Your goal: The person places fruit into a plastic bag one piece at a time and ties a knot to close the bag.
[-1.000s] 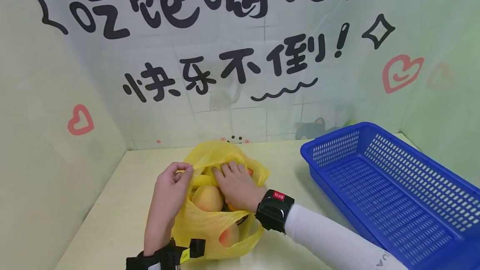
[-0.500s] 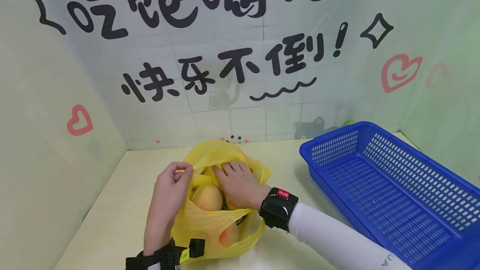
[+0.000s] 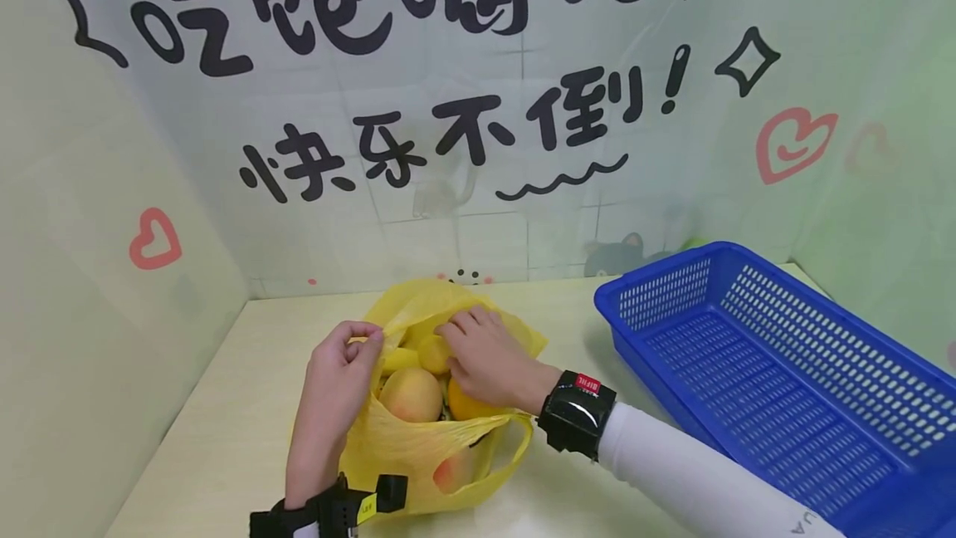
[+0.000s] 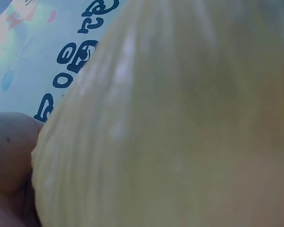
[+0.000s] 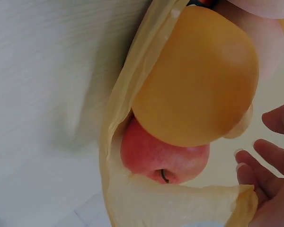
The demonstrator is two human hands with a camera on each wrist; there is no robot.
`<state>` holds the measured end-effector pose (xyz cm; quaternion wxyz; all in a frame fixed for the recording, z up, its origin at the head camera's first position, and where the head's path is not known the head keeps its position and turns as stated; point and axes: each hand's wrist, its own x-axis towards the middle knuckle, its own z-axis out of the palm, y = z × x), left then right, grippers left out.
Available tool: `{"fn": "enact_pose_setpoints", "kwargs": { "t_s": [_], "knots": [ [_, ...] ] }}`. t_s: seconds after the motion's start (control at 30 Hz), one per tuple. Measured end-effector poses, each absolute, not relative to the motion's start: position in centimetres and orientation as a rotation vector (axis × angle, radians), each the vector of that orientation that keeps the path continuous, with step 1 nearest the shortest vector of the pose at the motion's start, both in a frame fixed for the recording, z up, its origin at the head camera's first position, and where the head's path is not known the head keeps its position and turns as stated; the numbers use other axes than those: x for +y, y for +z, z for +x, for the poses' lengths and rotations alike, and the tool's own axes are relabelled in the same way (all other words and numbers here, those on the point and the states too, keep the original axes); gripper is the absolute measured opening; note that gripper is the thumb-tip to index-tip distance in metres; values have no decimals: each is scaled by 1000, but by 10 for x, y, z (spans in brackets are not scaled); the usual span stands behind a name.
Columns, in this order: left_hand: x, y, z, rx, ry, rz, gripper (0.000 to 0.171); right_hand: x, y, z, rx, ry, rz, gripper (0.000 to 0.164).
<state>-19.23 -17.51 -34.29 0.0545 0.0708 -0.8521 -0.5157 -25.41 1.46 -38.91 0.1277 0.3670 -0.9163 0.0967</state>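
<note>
A yellow plastic bag (image 3: 403, 463) of fruit sits mid-table in the head view. My left hand (image 3: 343, 380) pinches its rim at the left; in the left wrist view the bag's film (image 4: 132, 142) hides most of that hand's work. My right hand (image 3: 493, 359) reaches over the bag's right side, thumb and fingers apart, and the backs of its fingers (image 5: 267, 175) meet the bag's edge. Inside lie a peach-coloured fruit (image 3: 411, 395), a smaller yellow fruit (image 3: 435, 354) and an orange (image 3: 466, 405). A red apple (image 5: 165, 158) shows beneath the orange in the right wrist view.
A large blue plastic basket (image 3: 672, 276) with perforated walls stands on the table to the right of the bag. Behind the pale table (image 3: 217, 372) rises a wall sheet (image 3: 448, 231) with black lettering. Another pinkish fruit (image 3: 454, 471) shows low at the bag's front.
My right hand has drawn back to the right and turned, uncovering the yellow fruit and more of the orange. The bag's right edge has shifted outward. My left hand keeps its pinch.
</note>
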Motion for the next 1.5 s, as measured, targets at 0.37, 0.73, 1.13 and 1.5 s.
{"fn": "enact_pose_setpoints", "kwargs": {
  "t_s": [0.37,0.73,1.13,1.5],
  "knots": [
    [-176,-341,-192,-2585,-1555,223,25,39,-372,-251,-2653,323,987,29],
    [-175,-342,-193,-2579,-1560,220,23,85,-355,-260,-3048,221,847,41],
    [-176,-339,-191,-2579,-1562,226,24,87,-372,-255,-3171,249,965,40],
    [-177,-340,-190,-2575,-1580,233,23,76,-384,-247,-3055,195,1107,23]
  ]
}}
